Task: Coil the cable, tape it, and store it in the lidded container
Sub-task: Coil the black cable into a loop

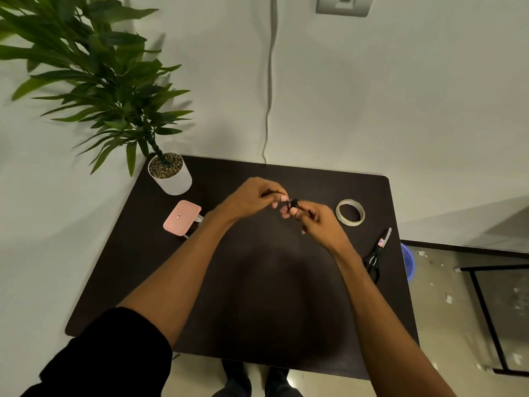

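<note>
Dark table (pixel 257 296) mostly bare in the middle, probably to leave working room right under the hands. Potted plant (pixel 169 171) shoved off into the far left corner, well out of the way.

Black-handled scissors (pixel 376 257) parked at the right edge, blade pointing away, close to the right forearm so likely staged for cutting tape. Pink lidded container (pixel 182 216) on the left, lid shut, with something pale poking out beside it, hard to say what. Roll of pale tape (pixel 350 212) lying flat just right of the hands, within easy reach and untouched by either hand right now.

Left hand (pixel 252 197) raised above the table, fingers curled in and pinched at the tips on something thin and dark. Right hand (pixel 312 219) facing it, fingers also closed around a small black bundle, presumably the cable (pixel 294 204), held in the air between both hands. Too small and dark to tell how much is coiled.

Guessing still in the coiling stage: no tape on it visibly, box not opened.
</note>
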